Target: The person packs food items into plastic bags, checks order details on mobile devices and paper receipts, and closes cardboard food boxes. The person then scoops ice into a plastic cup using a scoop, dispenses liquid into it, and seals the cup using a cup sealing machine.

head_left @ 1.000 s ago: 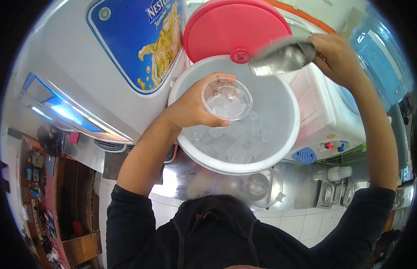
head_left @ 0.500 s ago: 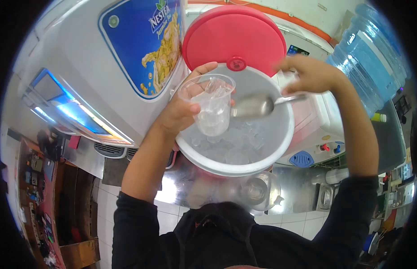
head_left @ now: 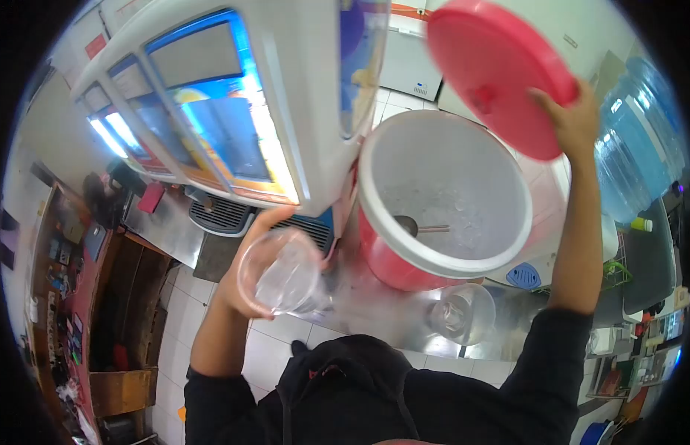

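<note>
My left hand is closed around a clear plastic cup with ice in it, held in front of the drink dispenser. By its rim my right hand grips the round red lid, tilted up beside the ice bucket. The red bucket has a thick white rim and a pale inside. Ice lies at its bottom. A metal scoop rests in there, partly behind the near rim.
The drink dispenser with lit panels stands left of the bucket, drip trays below it. A large blue water bottle is at the right. A clear round container sits on the metal counter. A white chest freezer stands behind.
My right hand has let go of the scoop, now inside the bucket, and taken hold of the lid, which is lifted. The cup has moved left and down, and my view has turned left.
</note>
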The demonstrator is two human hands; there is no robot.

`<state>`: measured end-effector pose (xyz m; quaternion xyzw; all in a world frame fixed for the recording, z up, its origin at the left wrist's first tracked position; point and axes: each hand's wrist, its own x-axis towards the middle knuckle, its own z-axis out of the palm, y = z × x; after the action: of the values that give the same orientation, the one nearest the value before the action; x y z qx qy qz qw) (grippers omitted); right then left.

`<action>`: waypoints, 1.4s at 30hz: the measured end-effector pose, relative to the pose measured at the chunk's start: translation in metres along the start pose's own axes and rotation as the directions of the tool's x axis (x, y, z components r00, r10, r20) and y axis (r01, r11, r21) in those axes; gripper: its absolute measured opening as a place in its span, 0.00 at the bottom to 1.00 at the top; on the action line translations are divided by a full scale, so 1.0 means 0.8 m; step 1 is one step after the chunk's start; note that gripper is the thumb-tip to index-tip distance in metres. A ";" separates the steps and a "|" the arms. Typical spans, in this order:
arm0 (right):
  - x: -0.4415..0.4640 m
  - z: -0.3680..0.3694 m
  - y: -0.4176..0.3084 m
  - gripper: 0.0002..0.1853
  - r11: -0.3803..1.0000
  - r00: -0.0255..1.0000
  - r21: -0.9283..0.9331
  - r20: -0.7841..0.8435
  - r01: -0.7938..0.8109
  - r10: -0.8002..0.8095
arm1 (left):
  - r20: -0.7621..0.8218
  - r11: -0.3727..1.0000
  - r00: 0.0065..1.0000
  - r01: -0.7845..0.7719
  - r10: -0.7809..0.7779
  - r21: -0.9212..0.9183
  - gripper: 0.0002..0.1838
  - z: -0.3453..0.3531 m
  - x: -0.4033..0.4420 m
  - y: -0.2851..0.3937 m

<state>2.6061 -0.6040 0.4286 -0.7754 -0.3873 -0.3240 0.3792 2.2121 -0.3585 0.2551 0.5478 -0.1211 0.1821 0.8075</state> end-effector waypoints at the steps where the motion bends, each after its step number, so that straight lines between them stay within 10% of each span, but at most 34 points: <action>1: -0.018 -0.017 -0.010 0.33 0.996 0.991 0.052 -0.100 -0.078 0.083 | -0.035 1.000 0.999 0.012 -0.011 0.016 0.71 -0.026 -0.038 0.000; 3: -0.047 -0.046 -0.022 0.27 0.954 0.915 -0.056 -0.305 -0.294 0.264 | -0.166 0.991 0.986 0.042 -0.021 0.123 0.71 -0.077 -0.116 0.012; 5: -0.091 -0.063 -0.008 0.25 0.842 0.862 0.494 -0.308 -0.216 0.402 | -0.266 0.987 0.964 0.051 -0.009 0.153 0.70 -0.129 -0.196 0.027; 11: -0.252 -0.018 -0.051 0.27 0.366 0.467 0.899 -0.222 -0.243 0.856 | -0.481 0.959 0.876 0.107 0.034 0.262 0.70 -0.274 -0.363 0.114; 15: -0.287 0.028 -0.059 0.26 0.374 0.435 0.901 -0.252 -0.220 0.864 | -0.500 0.956 0.861 0.064 0.092 0.285 0.67 -0.352 -0.397 0.189; 19: -0.276 0.051 -0.110 0.31 0.378 0.233 0.693 -0.299 -0.614 0.925 | -0.434 0.958 0.898 0.056 0.074 0.280 0.66 -0.434 -0.404 0.240; 21: -0.302 0.045 -0.024 0.34 0.550 0.491 0.610 -0.284 -0.571 0.824 | -0.434 0.959 0.898 0.052 0.077 0.279 0.66 -0.477 -0.395 0.254; 23: -0.290 0.095 -0.214 0.30 0.328 0.244 -0.063 -0.802 -0.943 0.546 | -0.437 0.958 0.895 0.048 0.084 0.282 0.66 -0.515 -0.384 0.262; 25: -0.325 0.162 -0.268 0.21 0.912 0.581 -0.045 -0.783 -0.407 0.221 | -0.444 0.957 0.890 0.033 0.104 0.290 0.66 -0.558 -0.370 0.266; 26: -0.323 0.251 -0.361 0.11 0.966 0.605 -0.128 -0.795 -0.225 0.036 | -0.448 0.946 0.887 0.040 0.114 0.321 0.66 -0.579 -0.366 0.270; 27: -0.373 0.305 -0.371 0.07 0.973 0.815 0.007 -0.544 -0.233 0.199 | -0.453 0.935 0.884 0.059 0.114 0.351 0.66 -0.597 -0.364 0.278; 29: -0.420 0.494 -0.464 0.12 0.738 0.775 0.474 -0.164 -0.481 0.610 | -0.465 0.925 0.879 0.086 0.105 0.370 0.66 -0.632 -0.355 0.284; 30: -0.426 0.548 -0.504 0.29 0.742 0.771 0.230 0.304 -0.629 0.559 | -0.460 0.906 0.884 0.124 0.085 0.406 0.65 -0.652 -0.353 0.285; 31: -0.418 0.609 -0.560 0.40 0.715 0.771 0.322 0.412 -0.621 0.485 | -0.464 0.886 0.884 0.172 0.054 0.431 0.65 -0.669 -0.357 0.285; 36: -0.425 0.786 -0.599 0.35 0.765 0.819 0.299 0.274 -0.570 0.504 | -0.405 0.871 0.911 0.262 -0.080 0.416 0.62 -0.748 -0.340 0.269; 42: -0.418 0.773 -0.652 0.24 0.765 0.810 0.296 0.057 -0.572 0.584 | -0.205 0.873 0.949 0.301 -0.237 0.384 0.57 -0.855 -0.309 0.236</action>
<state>2.1297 0.0112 0.0273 -0.7837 -0.1671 -0.1437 0.5808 1.9057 0.2999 0.0627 0.7010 0.0593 0.1300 0.6987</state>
